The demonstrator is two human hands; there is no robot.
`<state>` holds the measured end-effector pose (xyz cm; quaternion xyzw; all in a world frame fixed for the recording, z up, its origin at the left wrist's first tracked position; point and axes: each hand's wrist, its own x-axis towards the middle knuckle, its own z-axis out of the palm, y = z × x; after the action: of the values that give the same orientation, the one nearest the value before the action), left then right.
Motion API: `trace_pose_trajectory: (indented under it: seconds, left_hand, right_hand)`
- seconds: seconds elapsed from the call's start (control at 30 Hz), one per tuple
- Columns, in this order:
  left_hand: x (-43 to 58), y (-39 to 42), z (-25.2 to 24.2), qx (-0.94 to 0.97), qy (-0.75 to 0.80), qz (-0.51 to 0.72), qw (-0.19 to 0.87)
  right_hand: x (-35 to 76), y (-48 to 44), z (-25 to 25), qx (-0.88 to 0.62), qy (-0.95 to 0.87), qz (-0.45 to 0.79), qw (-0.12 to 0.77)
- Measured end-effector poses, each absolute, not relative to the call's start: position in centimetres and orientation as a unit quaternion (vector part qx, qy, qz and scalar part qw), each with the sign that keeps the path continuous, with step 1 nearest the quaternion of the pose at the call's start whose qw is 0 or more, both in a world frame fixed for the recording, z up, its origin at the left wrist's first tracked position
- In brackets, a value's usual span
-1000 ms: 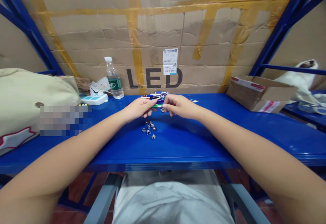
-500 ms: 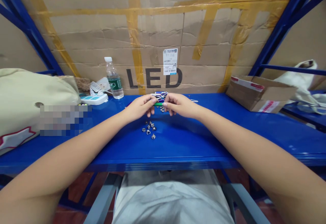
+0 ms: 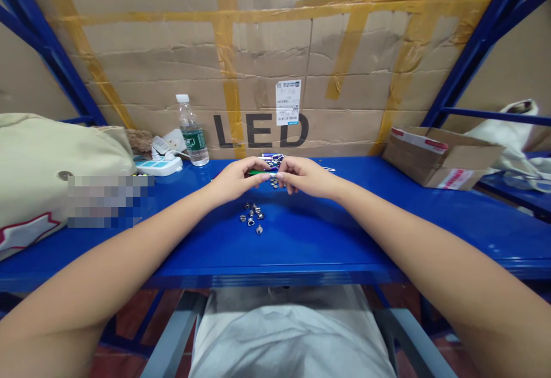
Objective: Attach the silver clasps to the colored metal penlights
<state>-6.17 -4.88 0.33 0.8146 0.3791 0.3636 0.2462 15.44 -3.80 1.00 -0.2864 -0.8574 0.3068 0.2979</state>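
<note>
My left hand (image 3: 240, 178) is closed around a slim green rod (image 3: 258, 172) with a pale, silvery end. Only a short stretch of the rod shows, and its exact kind is unclear. From the other side my right hand (image 3: 301, 177) pinches at that silvery end, so both hands hold the piece just above the table. Right behind my fingers lies a pile of blue, purple and silvery slim parts (image 3: 272, 159), partly hidden. Small round metal pieces (image 3: 274, 183) sit beneath the hands. Nearer to me is a loose group of small shiny metal parts (image 3: 259, 229).
The blue table (image 3: 327, 240) ends at a large taped cardboard sheet (image 3: 181, 57). On the left stand a water bottle (image 3: 194, 137), a power strip (image 3: 160, 166) and a cream bag (image 3: 51, 148). A cardboard box (image 3: 439, 160) sits at the right.
My left fingers have shifted on the rod. The green part now shows further left, between the left fingers, and the silvery end is visible between both hands.
</note>
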Motion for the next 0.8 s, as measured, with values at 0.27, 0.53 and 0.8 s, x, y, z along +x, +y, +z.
trace_pose_trajectory:
  seconds: [0.27,0.53,0.8]
  left_hand:
    - [-6.19,-5.35,0.97,0.77,0.459,0.32,0.306]
    - [-6.49,-5.03,0.63,0.799,0.405,0.374,0.24]
    - [-6.96,-4.75,0.25,0.839,0.391,0.369,0.08]
  right_hand:
    - [15.47,-3.86,1.07,-0.292,-0.858,0.306,0.292]
    - [15.79,-3.5,0.86,-0.276,-0.867,0.298,0.288]
    - [15.8,-3.42,0.74,-0.277,-0.863,0.315,0.283]
